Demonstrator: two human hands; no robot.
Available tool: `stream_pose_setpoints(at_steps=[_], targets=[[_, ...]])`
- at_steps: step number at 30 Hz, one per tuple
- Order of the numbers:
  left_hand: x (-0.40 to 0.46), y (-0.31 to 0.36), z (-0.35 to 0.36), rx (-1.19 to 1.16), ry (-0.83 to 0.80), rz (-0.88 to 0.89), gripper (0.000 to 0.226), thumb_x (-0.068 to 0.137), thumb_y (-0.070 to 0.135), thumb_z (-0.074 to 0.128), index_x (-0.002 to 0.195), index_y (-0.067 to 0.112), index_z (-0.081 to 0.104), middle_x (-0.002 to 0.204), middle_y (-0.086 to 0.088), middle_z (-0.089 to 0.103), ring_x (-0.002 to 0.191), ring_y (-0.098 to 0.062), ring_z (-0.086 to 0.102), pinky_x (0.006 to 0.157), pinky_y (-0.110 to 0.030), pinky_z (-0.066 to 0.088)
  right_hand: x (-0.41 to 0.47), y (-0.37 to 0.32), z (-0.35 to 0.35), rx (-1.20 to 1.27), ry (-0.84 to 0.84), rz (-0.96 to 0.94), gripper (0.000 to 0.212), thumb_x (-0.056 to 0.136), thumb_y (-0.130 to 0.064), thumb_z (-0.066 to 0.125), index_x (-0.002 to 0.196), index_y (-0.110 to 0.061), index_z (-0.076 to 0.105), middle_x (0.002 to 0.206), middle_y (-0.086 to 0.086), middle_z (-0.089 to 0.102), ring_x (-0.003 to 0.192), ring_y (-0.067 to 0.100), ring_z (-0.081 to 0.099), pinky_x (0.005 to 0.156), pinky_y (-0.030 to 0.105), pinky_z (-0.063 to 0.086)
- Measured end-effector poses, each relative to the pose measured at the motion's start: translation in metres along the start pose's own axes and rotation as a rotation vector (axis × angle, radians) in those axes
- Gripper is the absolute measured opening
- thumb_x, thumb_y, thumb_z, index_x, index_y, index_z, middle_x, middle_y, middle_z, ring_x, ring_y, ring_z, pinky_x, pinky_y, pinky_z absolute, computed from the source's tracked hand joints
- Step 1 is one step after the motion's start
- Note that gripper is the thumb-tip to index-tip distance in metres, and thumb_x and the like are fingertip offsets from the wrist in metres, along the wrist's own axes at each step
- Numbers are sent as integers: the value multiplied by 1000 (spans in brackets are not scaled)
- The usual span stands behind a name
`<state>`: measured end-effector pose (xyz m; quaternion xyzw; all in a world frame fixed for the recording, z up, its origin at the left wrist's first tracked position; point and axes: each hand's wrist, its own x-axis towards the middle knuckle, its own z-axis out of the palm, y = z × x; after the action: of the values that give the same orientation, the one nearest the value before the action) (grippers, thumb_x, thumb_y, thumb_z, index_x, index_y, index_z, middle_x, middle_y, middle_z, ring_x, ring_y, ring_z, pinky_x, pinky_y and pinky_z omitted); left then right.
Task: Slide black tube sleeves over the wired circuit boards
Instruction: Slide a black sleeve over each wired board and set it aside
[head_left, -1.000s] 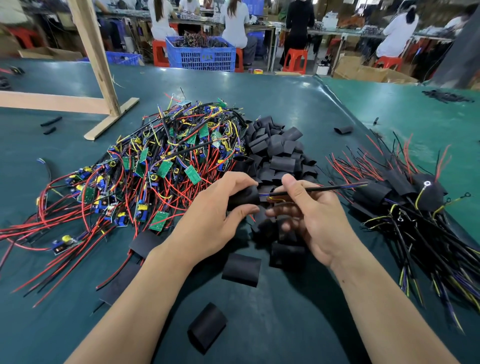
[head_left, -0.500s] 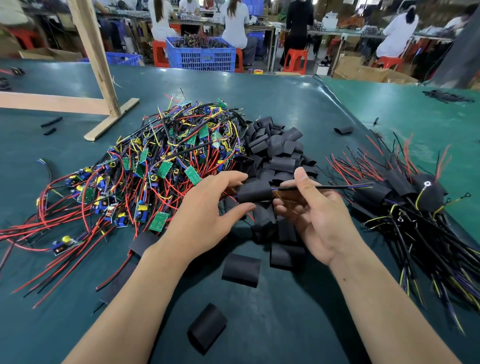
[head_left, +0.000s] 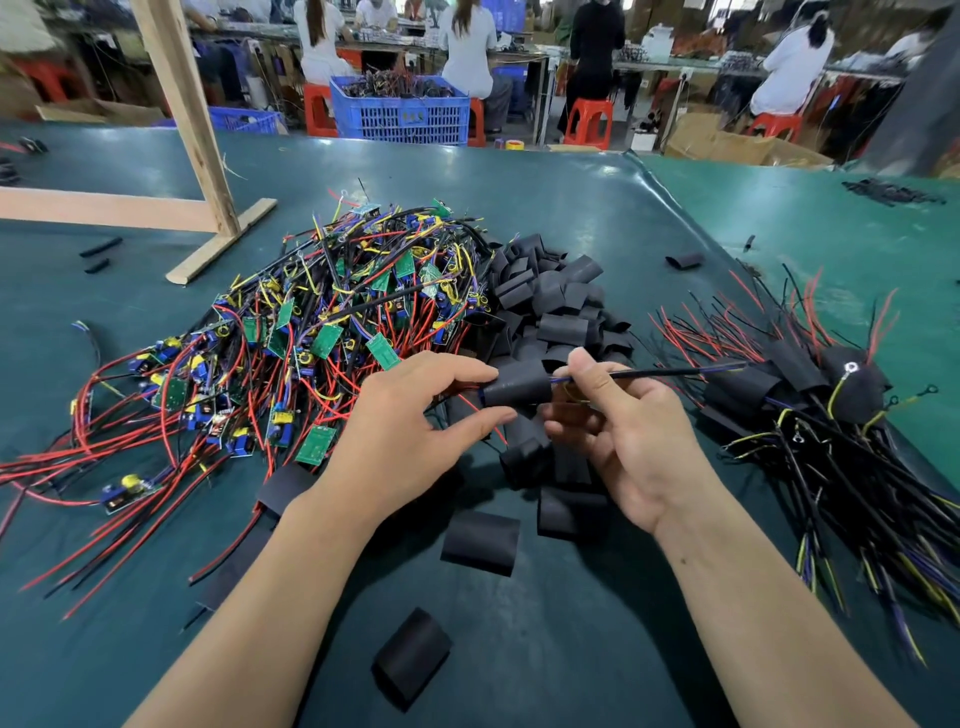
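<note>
No text, label, brand or number is legible anywhere in view.

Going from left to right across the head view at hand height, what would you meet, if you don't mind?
Pile of wired circuit boards → left hand → black sleeve → right hand → pile of sleeved boards.

Your left hand (head_left: 410, 436) and right hand (head_left: 631, 436) meet over the table (head_left: 519, 649), near its middle, with one tube sleeve (head_left: 517, 387) between them. A wire bundle (head_left: 670, 371) runs right from that sleeve. Left of your hands lies the heap of wired boards (head_left: 311, 332); just behind your hands, touching that heap's right side, the sleeve pile (head_left: 550, 306). Right of you lies the sleeved stack (head_left: 831, 410). Loose sleeves (head_left: 480, 540) lie in front, nearer you. A wooden frame (head_left: 192, 156) stands far left, behind.
</note>
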<state>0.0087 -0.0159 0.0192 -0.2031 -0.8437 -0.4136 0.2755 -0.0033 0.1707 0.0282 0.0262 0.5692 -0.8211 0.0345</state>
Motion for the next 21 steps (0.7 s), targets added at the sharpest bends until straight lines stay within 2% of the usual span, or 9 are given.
stream_pose_setpoints(at_steps=[6, 11, 16, 19, 21], targets=[[1, -1, -1, -17, 25, 26, 32, 74, 21, 82, 101, 7, 73, 99, 0, 71, 94, -5, 65, 89, -15, 49, -1, -1, 2, 70, 28, -70, 16, 71, -26, 73, 69, -10, 71, 68, 8, 70, 58, 19, 69, 51, 22, 54], [1, -2, -1, -23, 23, 47, 32, 74, 18, 83, 102, 7, 72, 101, 0, 71, 96, -5, 65, 91, -16, 49, -1, 1, 5, 75, 80, -113, 15, 71, -26, 74, 61, -15, 75, 64, 6, 69, 57, 17, 68, 52, 22, 54], [1, -3, 2, -44, 2, 76, 30, 79, 18, 80, 106, 8, 71, 102, 5, 69, 95, -1, 64, 89, -16, 47, -3, 4, 6, -43, 160, -302, 12, 76, -26, 77, 65, -22, 76, 64, 3, 70, 58, 18, 68, 54, 25, 54], [3, -2, 4, -85, -8, 108, 27, 86, 18, 74, 110, 7, 71, 103, -2, 69, 92, -12, 65, 86, -23, 50, -5, 5, 7, -78, 137, -382, 7, 74, -30, 77, 70, -24, 77, 64, 1, 70, 59, 15, 67, 57, 25, 55], [3, -2, 6, -143, -13, 58, 25, 89, 22, 69, 111, 9, 71, 104, -2, 69, 93, -15, 66, 86, -25, 50, -5, 6, 7, -85, 109, -399, 5, 76, -26, 76, 72, -23, 77, 65, 1, 70, 60, 14, 68, 59, 25, 56]])
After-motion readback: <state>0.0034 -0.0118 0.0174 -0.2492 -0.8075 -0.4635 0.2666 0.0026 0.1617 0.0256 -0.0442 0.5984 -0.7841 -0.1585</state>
